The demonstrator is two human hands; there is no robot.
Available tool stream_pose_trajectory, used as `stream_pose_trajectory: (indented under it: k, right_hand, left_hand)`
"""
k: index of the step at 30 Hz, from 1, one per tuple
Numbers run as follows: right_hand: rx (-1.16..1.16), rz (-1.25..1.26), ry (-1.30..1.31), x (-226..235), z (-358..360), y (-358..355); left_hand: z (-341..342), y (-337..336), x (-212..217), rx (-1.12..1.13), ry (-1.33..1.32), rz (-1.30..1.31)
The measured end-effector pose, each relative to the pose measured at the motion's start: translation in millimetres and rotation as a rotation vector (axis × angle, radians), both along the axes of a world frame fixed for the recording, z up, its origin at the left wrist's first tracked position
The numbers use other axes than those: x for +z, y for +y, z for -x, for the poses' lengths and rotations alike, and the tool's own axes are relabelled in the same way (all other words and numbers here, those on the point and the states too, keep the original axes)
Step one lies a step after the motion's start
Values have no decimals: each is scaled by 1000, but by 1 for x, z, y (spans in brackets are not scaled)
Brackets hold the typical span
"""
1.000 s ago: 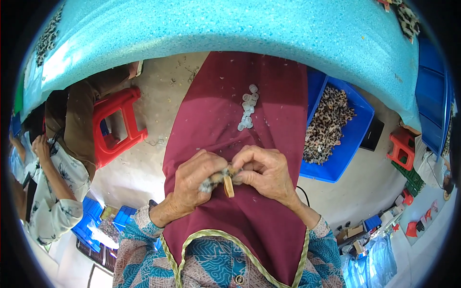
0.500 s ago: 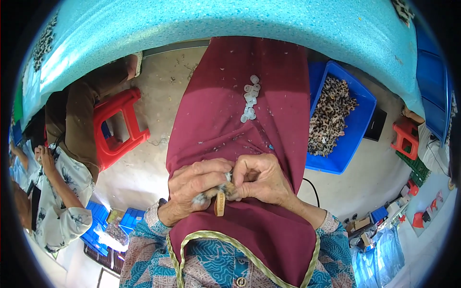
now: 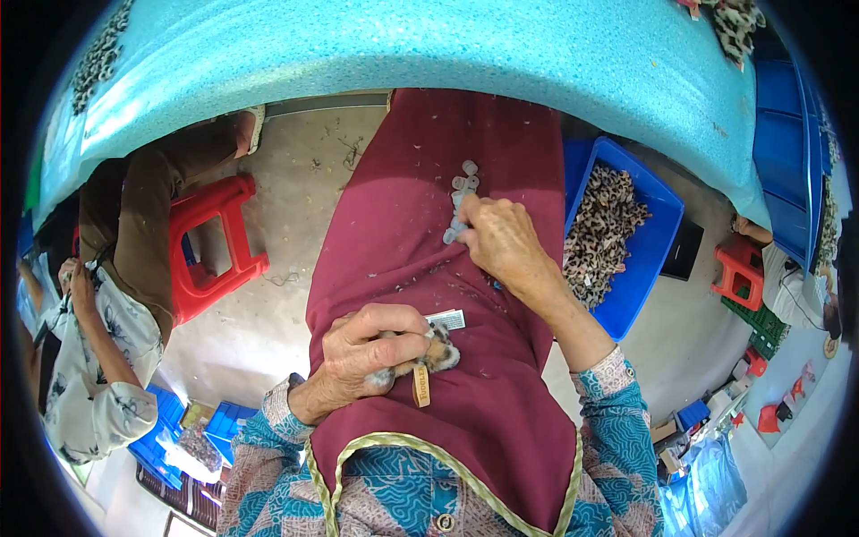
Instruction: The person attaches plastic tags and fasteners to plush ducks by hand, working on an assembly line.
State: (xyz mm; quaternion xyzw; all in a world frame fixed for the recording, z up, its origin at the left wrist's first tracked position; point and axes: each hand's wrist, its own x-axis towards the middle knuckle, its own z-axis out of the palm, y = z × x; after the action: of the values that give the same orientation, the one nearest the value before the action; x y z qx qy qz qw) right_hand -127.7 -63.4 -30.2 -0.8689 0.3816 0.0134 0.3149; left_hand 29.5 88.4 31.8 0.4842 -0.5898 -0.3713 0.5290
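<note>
My left hand is closed round a small furry plush piece in grey, tan and white, held low over my lap. From it hang a tan strip label and a white printed tag. Farther out on the dark red apron lies a row of several small translucent plastic pieces, shaped like short caps. My right hand reaches over the near end of this row, fingers curled together and touching it. What sits between its fingertips is hidden.
A blue bin of spotted plush pieces stands right of my lap. Ahead is a table with a turquoise cover. A red stool and a seated person are at the left. Another red stool stands far right.
My right hand has left the plush piece and moved up and right to the plastic pieces. The left hand keeps its hold, and the white tag now shows.
</note>
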Motion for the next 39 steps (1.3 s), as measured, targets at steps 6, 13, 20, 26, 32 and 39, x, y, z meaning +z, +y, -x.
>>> stream_pose_trajectory:
  k: [6, 13, 20, 26, 32, 39]
  right_hand:
    - [89, 7, 218, 7, -5, 2]
    - [-484, -882, -435, 33, 12, 6]
    - [-619, -1463, -679, 72, 2, 43]
    - [-567, -1392, -561, 77, 5, 53]
    - [-507, -1352, -537, 74, 3, 54]
    - [-79, -461, -621, 74, 7, 64]
  left_hand:
    - [2, 2, -3, 81, 7, 0]
    - [4, 8, -8, 145, 64, -8]
    - [3, 6, -6, 122, -61, 10]
    - [6, 11, -4, 176, -43, -13]
    - [5, 9, -4, 181, -86, -16]
    - [4, 8, -3, 228, -155, -15]
